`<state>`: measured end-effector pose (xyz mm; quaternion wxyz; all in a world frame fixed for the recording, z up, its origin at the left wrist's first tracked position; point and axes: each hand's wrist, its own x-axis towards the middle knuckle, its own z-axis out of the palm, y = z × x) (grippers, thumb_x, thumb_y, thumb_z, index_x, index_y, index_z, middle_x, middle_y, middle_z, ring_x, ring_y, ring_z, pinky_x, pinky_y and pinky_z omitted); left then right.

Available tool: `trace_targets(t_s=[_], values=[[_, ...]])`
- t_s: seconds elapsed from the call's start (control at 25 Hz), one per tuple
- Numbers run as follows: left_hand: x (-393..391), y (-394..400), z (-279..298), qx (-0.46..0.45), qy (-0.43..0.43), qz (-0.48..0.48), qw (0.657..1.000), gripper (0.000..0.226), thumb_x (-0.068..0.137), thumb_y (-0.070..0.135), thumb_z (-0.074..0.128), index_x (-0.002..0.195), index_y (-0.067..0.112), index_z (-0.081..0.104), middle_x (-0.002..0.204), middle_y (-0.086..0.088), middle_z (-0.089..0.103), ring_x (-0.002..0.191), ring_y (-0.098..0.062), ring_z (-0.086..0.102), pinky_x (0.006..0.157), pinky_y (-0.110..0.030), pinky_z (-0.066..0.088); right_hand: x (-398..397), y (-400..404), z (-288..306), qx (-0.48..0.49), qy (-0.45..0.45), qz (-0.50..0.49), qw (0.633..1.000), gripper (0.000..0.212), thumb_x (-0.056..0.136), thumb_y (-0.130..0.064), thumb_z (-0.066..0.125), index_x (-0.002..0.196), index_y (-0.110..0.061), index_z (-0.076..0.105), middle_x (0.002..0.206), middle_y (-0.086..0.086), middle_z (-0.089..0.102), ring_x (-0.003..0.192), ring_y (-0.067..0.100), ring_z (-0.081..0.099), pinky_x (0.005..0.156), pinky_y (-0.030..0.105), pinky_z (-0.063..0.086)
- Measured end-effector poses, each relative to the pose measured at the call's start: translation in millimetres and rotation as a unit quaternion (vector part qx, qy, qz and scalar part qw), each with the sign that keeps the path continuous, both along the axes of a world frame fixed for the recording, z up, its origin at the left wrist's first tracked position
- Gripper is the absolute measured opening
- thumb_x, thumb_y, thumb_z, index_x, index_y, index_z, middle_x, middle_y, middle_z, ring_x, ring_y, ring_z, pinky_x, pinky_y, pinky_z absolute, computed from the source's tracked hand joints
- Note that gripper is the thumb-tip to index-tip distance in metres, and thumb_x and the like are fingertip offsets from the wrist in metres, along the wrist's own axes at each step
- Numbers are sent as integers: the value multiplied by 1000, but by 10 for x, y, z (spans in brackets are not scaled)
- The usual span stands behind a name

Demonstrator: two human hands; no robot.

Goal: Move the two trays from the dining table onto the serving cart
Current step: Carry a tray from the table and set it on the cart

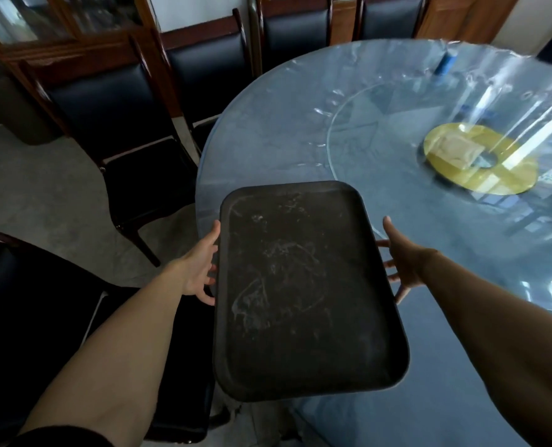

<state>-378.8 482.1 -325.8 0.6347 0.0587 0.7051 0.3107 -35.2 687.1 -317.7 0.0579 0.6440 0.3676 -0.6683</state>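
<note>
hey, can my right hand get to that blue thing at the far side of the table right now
Probably not. The right hand is at the edge of the dark tray, and the blue object lies across the round table, likely beyond arm's reach.

The scene is dim overall, with daylight reflecting in bright white streaks off the clear plastic sheet over the bench [268,130], strongest at the right around the yellow disc [481,159]. That far right part is smeared by motion blur. The dark tray [303,291] shows pale scuffs under a soft sheen. The chairs [113,111] and the lower left corner sink into near-black shadow. Wide-angle distortion bends the cabinet [42,24] and the bench rim, and stretches both forearms toward the lower corners.
</note>
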Motion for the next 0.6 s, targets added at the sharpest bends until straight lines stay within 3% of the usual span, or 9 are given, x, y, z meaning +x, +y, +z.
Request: trace_targets(t_s=[0.2,0.36,0.48,0.6], values=[[281,217,492,31,27,-43,998,88,59,102,34,123,44,51,134,-9,48,123,-36,46,93,-67,40,439,-72,467,37,27,-38,998,103,67,-96,27,150,-36,33,158,15,28,142,49,24,91,86,23],[617,352,842,66,48,-90,993,89,60,102,31,125,46,50,126,-6,51,118,-31,47,95,-67,36,937,-244,834,75,36,-74,994,102,68,-95,28,150,-35,33,158,15,28,142,48,25,92,82,28],[930,470,1054,90,56,-124,987,86,62,101,26,123,45,46,126,-4,47,117,-29,43,91,-64,33,1390,-413,1054,105,44,-108,988,100,71,-94,26,149,-33,35,152,18,35,137,47,32,94,79,29],[1277,560,1228,109,55,-157,980,84,66,100,24,118,40,54,128,-7,53,112,-30,49,79,-56,40,1834,-604,1241,130,51,-134,981,97,73,-93,25,148,-32,37,145,19,42,131,46,39,90,78,32]])
